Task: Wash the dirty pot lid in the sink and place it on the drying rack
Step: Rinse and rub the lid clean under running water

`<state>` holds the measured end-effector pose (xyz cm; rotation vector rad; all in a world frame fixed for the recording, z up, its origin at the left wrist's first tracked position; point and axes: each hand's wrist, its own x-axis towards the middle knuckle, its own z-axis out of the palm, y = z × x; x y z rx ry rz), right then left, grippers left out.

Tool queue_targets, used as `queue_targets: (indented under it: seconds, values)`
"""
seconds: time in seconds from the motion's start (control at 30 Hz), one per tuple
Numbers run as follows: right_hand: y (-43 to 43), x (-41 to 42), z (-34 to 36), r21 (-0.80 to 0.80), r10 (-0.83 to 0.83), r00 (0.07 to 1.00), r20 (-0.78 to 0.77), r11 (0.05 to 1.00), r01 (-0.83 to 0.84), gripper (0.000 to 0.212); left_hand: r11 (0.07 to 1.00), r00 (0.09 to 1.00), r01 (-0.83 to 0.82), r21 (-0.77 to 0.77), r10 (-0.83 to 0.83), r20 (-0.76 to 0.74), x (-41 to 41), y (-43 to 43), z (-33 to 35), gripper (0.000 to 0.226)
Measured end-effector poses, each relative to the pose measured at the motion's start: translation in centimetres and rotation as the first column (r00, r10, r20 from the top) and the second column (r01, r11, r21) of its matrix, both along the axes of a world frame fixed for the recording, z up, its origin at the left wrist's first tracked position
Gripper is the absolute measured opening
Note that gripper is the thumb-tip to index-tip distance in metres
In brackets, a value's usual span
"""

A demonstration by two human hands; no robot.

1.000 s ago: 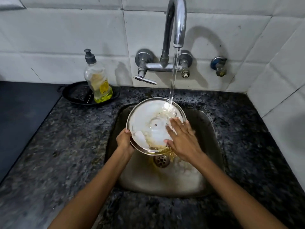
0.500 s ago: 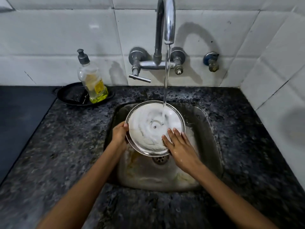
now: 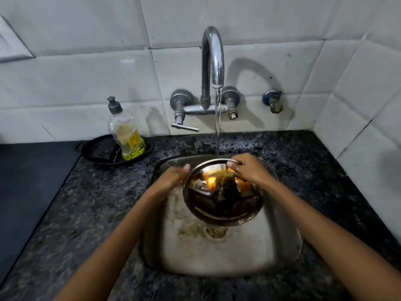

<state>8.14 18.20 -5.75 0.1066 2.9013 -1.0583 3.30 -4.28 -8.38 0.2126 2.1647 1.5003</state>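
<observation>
A round steel pot lid (image 3: 221, 203) hangs tilted over the steel sink (image 3: 280, 253), its dark, reflective side facing me with orange-brown streaks near the top. My left hand (image 3: 171, 178) grips the lid's left rim. My right hand (image 3: 247, 169) is curled over the lid's upper right edge, fingers on the rim. Water runs from the curved tap (image 3: 213, 59) onto the lid's top edge. The drying rack is not in sight.
A dish soap bottle (image 3: 125, 132) with yellow liquid stands on a black tray (image 3: 97, 153) at the back left. Speckled dark granite counter (image 3: 91, 213) surrounds the sink. Yellowish residue lies around the drain (image 3: 214, 232). White tiled walls close the back and right.
The lid has been turned over: its pale foamy face showed before, its dark side shows now. My right hand moved from the lower right of the lid up to its top rim.
</observation>
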Motion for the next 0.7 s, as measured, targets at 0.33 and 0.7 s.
queue_targets:
  seconds: [0.33,0.7]
  values:
    - [2.5,-1.3,2.2,-0.448,-0.163,0.987,0.012,0.881,0.151,0.035,0.959,0.991,-0.109,0.26,0.126,-0.048,0.2,0.2,3.6,0.024]
    - [0.8,-3.2,3.4,-0.255,-0.049,0.997,-0.053,0.966,0.034,0.042,0.999,0.934,-0.012,0.042,0.026,-0.357,0.3,1.5,5.7,0.03]
